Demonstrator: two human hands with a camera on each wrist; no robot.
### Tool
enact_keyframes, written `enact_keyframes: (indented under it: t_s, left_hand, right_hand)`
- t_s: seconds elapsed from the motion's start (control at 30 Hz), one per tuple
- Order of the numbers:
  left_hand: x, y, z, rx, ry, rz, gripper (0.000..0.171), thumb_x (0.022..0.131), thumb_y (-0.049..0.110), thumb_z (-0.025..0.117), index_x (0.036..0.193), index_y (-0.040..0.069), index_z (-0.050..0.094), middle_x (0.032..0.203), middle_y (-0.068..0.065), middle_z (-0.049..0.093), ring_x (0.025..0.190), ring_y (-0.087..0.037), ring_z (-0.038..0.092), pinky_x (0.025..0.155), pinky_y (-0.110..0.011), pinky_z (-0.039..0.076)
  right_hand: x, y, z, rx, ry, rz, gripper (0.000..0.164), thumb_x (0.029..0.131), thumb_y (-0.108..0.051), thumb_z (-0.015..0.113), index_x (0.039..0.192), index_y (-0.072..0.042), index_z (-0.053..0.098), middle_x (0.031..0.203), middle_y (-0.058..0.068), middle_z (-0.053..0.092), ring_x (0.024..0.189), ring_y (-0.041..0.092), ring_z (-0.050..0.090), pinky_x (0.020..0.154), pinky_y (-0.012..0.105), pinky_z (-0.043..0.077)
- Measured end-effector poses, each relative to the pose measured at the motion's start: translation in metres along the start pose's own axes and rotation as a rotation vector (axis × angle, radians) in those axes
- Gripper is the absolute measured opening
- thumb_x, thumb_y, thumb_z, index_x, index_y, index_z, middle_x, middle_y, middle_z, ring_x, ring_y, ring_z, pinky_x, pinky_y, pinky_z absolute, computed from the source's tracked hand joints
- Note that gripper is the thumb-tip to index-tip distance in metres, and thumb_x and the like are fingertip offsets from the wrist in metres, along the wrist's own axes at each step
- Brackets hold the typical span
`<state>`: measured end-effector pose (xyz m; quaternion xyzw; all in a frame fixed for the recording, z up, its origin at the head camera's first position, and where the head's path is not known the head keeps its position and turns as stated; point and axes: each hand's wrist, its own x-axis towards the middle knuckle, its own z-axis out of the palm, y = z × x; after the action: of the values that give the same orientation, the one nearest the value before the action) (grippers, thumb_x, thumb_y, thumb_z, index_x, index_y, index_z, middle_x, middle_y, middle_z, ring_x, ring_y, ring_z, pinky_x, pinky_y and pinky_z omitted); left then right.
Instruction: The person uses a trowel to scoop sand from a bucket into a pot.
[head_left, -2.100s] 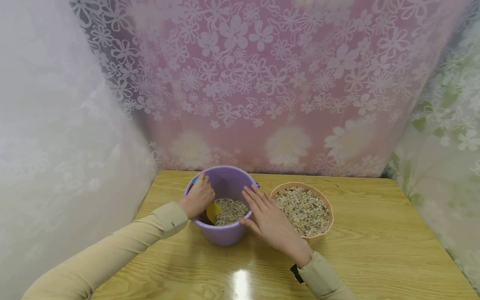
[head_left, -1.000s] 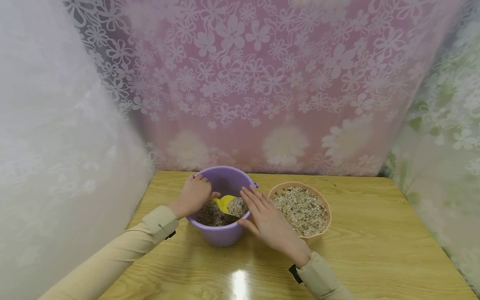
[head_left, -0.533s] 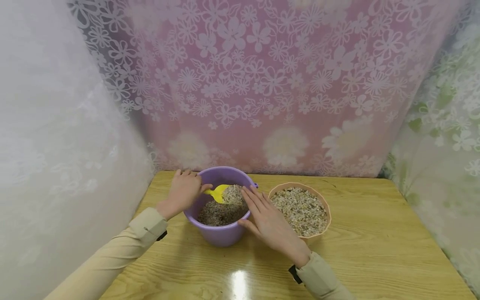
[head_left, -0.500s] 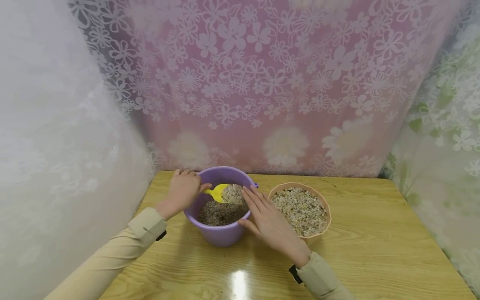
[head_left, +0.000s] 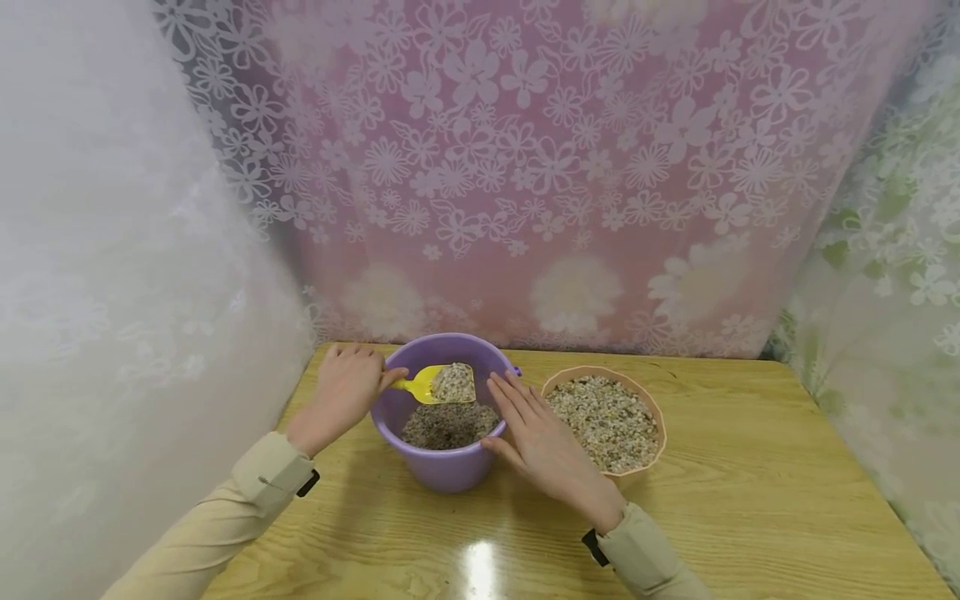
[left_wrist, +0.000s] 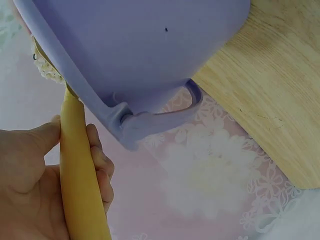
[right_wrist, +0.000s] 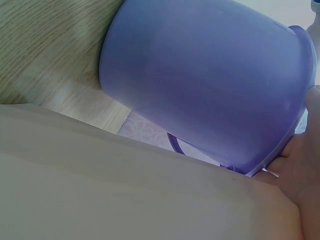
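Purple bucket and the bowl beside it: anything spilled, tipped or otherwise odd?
No spill or tilt stands out: the bucket and bowl stand upright on the table. One small oddity is a dark speck on the bucket's plain outer wall, in the left wrist view; I can't tell whether it's a mark or grain.

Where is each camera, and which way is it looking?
Head: on the head, looking forward and down at a purple bucket, yellow scoop and orange bowl; sleeves, left hand and right hand show.
Left wrist: worn there, looking at the left hand gripping the scoop beside the bucket.
Right wrist: worn there, facing the bucket's outside; sleeve and part of the right hand show.
Both wrist views share the bucket.
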<state>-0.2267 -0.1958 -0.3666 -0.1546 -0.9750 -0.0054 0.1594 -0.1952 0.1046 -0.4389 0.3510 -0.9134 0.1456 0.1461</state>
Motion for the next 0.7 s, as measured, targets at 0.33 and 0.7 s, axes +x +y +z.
enact_keyframes:
  t_s: [0.33, 0.7]
  left_hand:
    - [-0.013, 0.003, 0.002, 0.054, 0.095, 0.043, 0.053, 0.095, 0.045, 0.068, 0.057, 0.016, 0.045, 0.055, 0.003, 0.038, 0.053, -0.016, 0.028, 0.060, -0.030, 0.020]
    - [-0.016, 0.001, 0.002, 0.015, 0.109, 0.023, 0.052, 0.095, 0.045, 0.068, 0.057, 0.016, 0.048, 0.055, 0.003, 0.039, 0.053, -0.016, 0.030, 0.061, -0.031, 0.022]
  right_hand:
    - [0.000, 0.001, -0.001, 0.000, 0.003, -0.003, 0.076, 0.107, -0.056, 0.035, 0.161, -0.006, 0.020, 0.167, 0.013, 0.022, 0.155, 0.029, 0.018, 0.121, 0.047, 0.021]
    - [0.000, 0.000, -0.001, 0.002, 0.027, -0.022, 0.075, 0.106, -0.055, 0.037, 0.160, -0.005, 0.025, 0.165, 0.014, 0.027, 0.154, 0.030, 0.021, 0.121, 0.049, 0.022]
